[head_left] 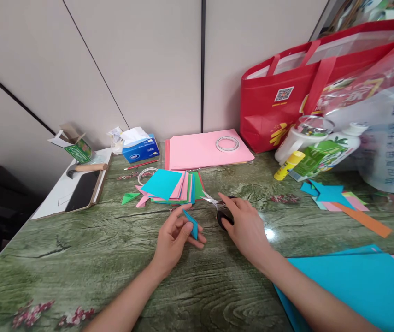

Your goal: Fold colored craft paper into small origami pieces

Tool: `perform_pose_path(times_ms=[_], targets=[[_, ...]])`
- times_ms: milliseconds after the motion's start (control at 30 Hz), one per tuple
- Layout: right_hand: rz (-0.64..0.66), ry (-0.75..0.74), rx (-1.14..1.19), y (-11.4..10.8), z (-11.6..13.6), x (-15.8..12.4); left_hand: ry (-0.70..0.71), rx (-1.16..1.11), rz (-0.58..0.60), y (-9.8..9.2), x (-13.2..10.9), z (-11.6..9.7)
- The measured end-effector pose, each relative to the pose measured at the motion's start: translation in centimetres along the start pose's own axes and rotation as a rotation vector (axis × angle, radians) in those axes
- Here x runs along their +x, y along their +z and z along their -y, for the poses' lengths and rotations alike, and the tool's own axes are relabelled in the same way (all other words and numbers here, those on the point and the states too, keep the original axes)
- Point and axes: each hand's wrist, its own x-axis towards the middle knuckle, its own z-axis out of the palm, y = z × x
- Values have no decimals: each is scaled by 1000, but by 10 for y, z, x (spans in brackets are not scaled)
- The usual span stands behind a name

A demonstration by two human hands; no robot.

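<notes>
Between the thumb and fingers of my left hand is a small folded piece of blue paper, held above the table. My right hand grips a pair of scissors by its black handles, with the blades spread apart and pointing left. The blades are apart from the folded paper. Just beyond my hands lies a stack of coloured paper squares, a blue one on top. Small green and pink folded pieces rest at its left side.
Pink sheets with a tape roll lie at the back, beside a blue tissue box. A red bag, glue stick and paper scraps stand or lie right. Blue sheets sit front right; a hammer is left.
</notes>
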Motion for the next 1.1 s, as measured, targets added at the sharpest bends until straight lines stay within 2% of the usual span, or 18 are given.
perform_pose_path(times_ms=[133, 233, 333, 400, 467, 667, 767, 867, 1100], targets=[[45, 22, -110, 2, -5, 2, -18, 18, -21, 2, 0, 0], [63, 38, -142, 2, -9, 5, 29, 50, -124, -1, 3, 3], [61, 61, -171, 1, -13, 8, 176, 29, -351, -9, 11, 7], [37, 72, -192, 2, -16, 9, 291, -19, -547, -18, 17, 7], [-3, 80, -208, 3, -18, 10, 376, -70, -658, -27, 23, 7], [-22, 94, -260, 5, -19, 11, 417, -118, -752, -46, 32, -3], [-51, 101, -266, 7, -19, 12, 490, -193, -880, -53, 37, -7], [-106, 95, -249, 8, -21, 13, 523, -272, -948, -58, 42, -9], [-68, 186, -229, 4, -18, 14, 441, -407, -880, -52, 39, -12]])
